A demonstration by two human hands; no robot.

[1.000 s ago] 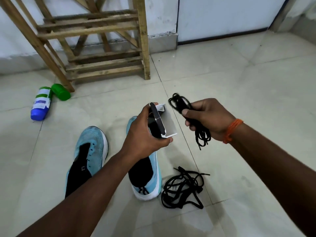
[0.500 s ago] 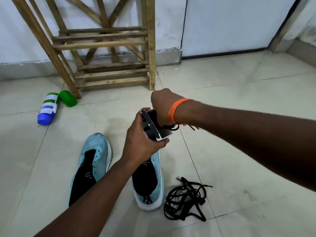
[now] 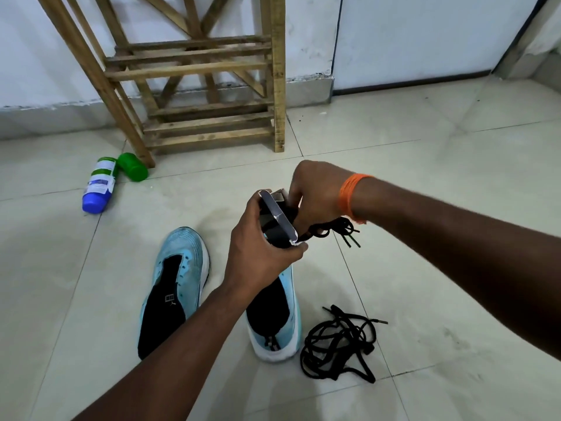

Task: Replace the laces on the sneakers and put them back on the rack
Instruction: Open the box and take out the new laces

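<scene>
Quick progress check, scanning from the left. By the slanted left leg of the wooden rack [image 3: 277, 86], a blue-and-white bottle [image 3: 98, 186] lies on its side on the tiles. Its green cap [image 3: 133, 167] sits right at the foot of that leg. Neither is part of the job, afaict.

In front of the rack, nearer the person, the first sneaker [image 3: 182, 262] sits on the floor with its toe pointing at the rack. Its eyelets are bare and the tongue is wide open, so that one has no lace in it. Next is the left hand [image 3: 261, 241], up in the air in front of the rack's right post, fingers wrapped round a small box [image 3: 277, 217] with its flap open. The second sneaker [image 3: 285, 323] is under that arm and partly hidden, but what shows has no lace either.

The right hand [image 3: 315, 192], with an orange band [image 3: 352, 192] on the wrist, is in at the box mouth. It pinches a black lace bundle [image 3: 334, 230] with the tips dangling out. I can't tell whether the bundle is coming out or going in. Furthest right, on the floor in front of the rack and past its right post, is a heap of loose laces [image 3: 340, 341].

My read: the stripping is done, and threading hasn't begun on either shoe. Both then have to go onto the rack. Early days, maybe a third through.
</scene>
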